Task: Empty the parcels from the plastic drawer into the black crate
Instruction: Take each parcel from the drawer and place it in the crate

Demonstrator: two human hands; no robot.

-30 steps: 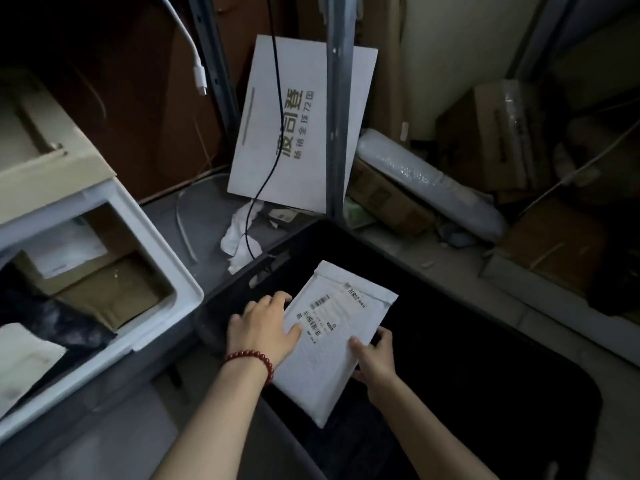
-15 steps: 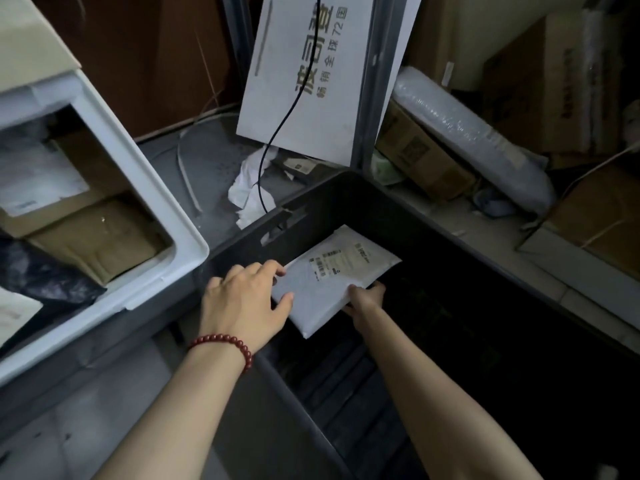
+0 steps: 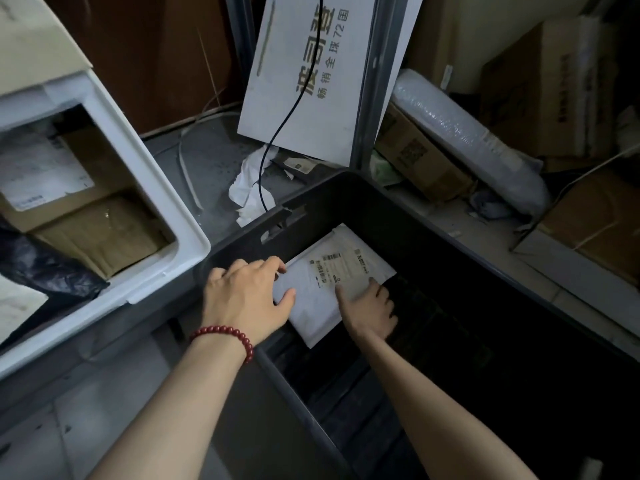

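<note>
A white padded parcel with a barcode label lies tilted low inside the black crate, near its far left corner. My left hand, with a red bead bracelet on the wrist, grips the parcel's left edge. My right hand holds its near right edge, thumb on top. The white plastic drawer stands open at the left. It holds a brown box with a white label, a tan parcel, a black bag and a white parcel.
A white printed board leans against a metal post behind the crate, with a black cable hanging in front. Crumpled paper lies on the floor. A bubble-wrapped roll and cardboard boxes crowd the right.
Both hands have lowered the white parcel from above the crate down into it, toward the far left corner. My head has leaned in closer.
</note>
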